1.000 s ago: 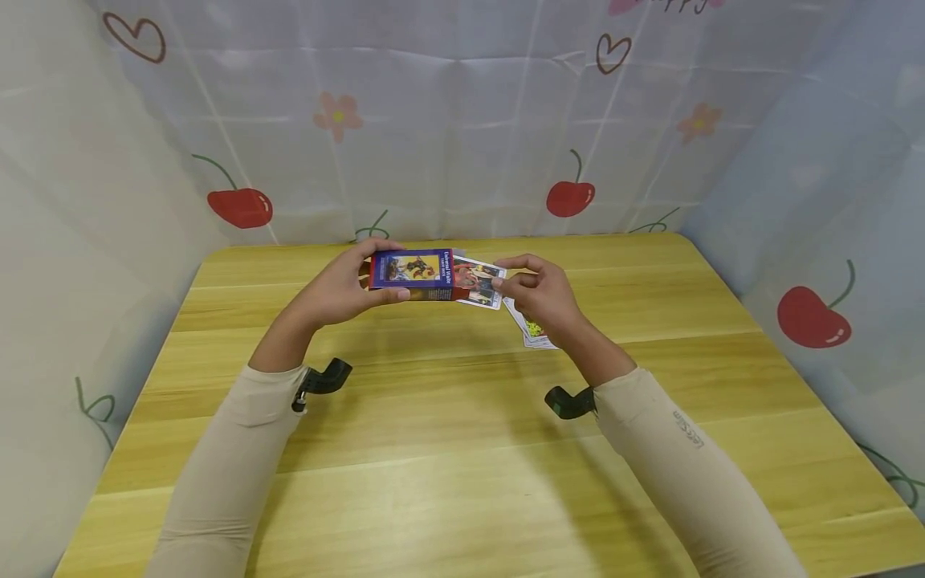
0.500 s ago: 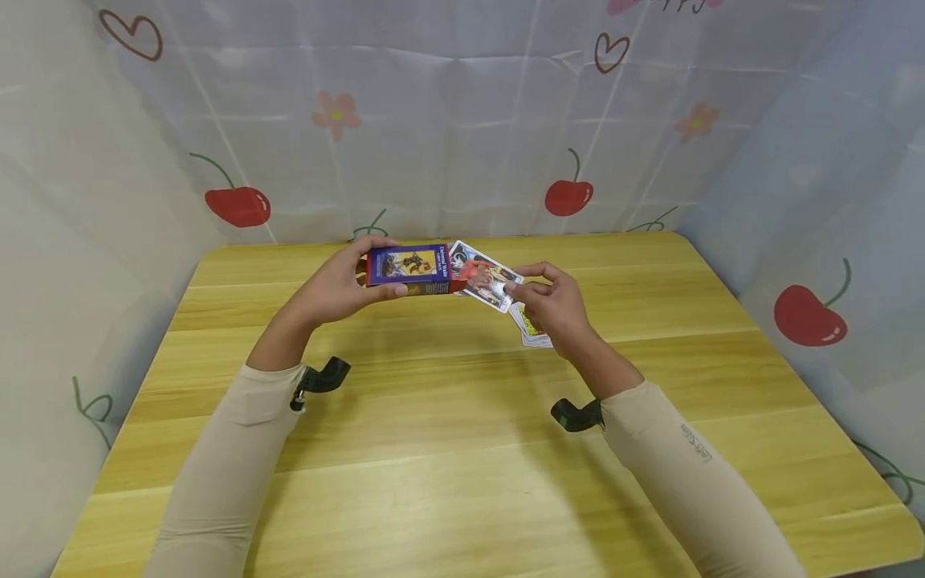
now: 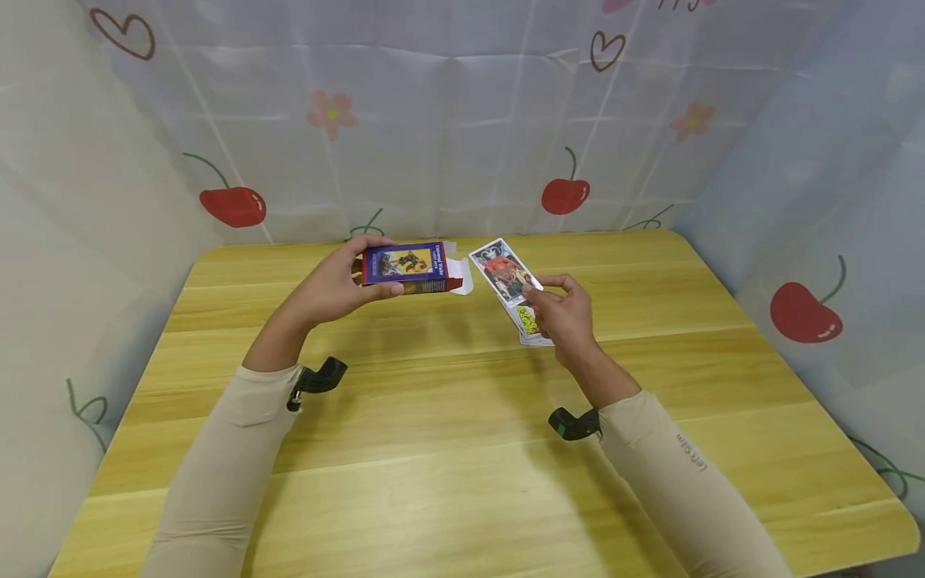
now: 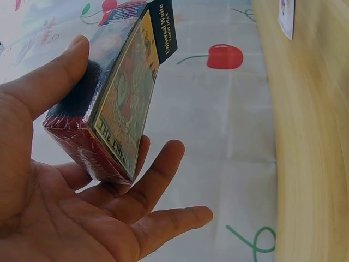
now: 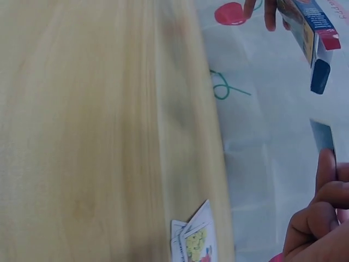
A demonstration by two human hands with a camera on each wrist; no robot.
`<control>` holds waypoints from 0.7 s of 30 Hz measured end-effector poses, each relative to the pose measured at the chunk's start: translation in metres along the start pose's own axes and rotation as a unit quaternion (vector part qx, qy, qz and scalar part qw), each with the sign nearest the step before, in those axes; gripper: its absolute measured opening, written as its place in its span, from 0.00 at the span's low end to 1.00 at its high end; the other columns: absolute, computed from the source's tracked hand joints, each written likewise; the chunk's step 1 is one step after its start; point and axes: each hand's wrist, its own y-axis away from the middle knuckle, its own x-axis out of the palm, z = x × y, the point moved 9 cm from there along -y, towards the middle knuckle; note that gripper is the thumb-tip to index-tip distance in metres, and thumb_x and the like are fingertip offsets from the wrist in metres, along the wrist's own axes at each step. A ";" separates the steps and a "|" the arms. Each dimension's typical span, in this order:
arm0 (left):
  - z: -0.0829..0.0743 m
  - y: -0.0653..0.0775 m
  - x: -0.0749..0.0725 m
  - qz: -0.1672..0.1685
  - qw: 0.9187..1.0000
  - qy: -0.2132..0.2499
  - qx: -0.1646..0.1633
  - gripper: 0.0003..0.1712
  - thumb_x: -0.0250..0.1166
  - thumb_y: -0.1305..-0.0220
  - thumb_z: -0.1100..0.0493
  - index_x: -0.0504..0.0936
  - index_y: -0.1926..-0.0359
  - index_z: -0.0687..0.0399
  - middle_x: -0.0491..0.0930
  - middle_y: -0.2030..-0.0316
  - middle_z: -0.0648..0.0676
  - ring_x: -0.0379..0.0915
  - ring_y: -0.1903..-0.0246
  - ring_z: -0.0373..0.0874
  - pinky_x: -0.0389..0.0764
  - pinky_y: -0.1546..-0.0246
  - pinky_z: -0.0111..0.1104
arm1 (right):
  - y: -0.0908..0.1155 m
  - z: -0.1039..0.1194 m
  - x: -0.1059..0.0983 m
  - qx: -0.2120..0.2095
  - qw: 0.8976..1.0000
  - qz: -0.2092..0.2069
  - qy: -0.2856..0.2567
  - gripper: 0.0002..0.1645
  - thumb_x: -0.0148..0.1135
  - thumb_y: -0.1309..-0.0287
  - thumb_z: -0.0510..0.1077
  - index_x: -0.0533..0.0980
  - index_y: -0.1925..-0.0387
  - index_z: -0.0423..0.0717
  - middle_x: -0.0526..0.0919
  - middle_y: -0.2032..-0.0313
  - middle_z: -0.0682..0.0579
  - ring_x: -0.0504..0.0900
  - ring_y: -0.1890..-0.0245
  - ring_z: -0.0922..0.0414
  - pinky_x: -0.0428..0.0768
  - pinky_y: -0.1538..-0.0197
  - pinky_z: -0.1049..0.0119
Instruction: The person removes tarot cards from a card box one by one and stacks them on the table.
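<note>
Two hands hold things above the yellow wooden table (image 3: 448, 417).
I see my left hand (image 3: 328, 287) wrapped around the blue cardboard card box (image 3: 405, 267), its flap open. My right hand (image 3: 567, 315) pinches one picture card (image 3: 506, 271) by its corner, over the small pile of cards (image 3: 531, 327) lying flat.

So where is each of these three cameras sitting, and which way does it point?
Head: worn on the head, looking forward and down at the wooden table; both sleeved arms show, the left hand holding the card box, the right hand pinching a card.
Left wrist: looks along the left palm at the box.
Right wrist: looks past the right hand's fingers at the cards on the table.
Shared: head and right wrist both see the box and the cards on the table.
</note>
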 end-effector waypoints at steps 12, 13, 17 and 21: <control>-0.001 0.000 0.002 0.000 1.000 -0.002 0.008 0.42 0.72 0.41 0.50 0.62 0.30 0.51 0.66 0.35 0.58 0.71 0.41 0.54 0.80 0.46 0.45 | -0.009 -0.038 -0.034 0.049 0.990 -0.118 0.051 0.20 0.63 0.36 0.43 0.71 0.46 0.40 0.81 0.66 0.47 0.71 0.84 0.64 0.64 0.81 0.73; -0.001 0.000 0.002 0.000 1.000 -0.002 0.006 0.42 0.72 0.41 0.50 0.62 0.30 0.51 0.66 0.35 0.58 0.71 0.41 0.54 0.80 0.46 0.45 | -0.010 -0.040 -0.036 0.051 0.989 -0.126 0.059 0.20 0.63 0.37 0.43 0.71 0.46 0.38 0.80 0.64 0.46 0.75 0.80 0.63 0.68 0.79 0.74; 0.001 0.000 0.001 0.001 1.000 -0.004 0.003 0.43 0.72 0.41 0.48 0.61 0.30 0.51 0.66 0.35 0.58 0.70 0.40 0.54 0.80 0.46 0.46 | -0.015 -0.050 -0.040 0.062 0.983 -0.146 0.087 0.22 0.63 0.37 0.43 0.71 0.45 0.36 0.78 0.56 0.41 0.82 0.64 0.54 0.76 0.71 0.75; 0.001 0.000 0.000 0.000 1.000 -0.004 0.004 0.43 0.72 0.41 0.47 0.61 0.30 0.51 0.66 0.35 0.57 0.70 0.40 0.54 0.80 0.45 0.46 | -0.019 -0.058 -0.042 0.076 0.979 -0.150 0.114 0.23 0.63 0.37 0.44 0.71 0.44 0.36 0.76 0.50 0.39 0.82 0.57 0.52 0.75 0.69 0.78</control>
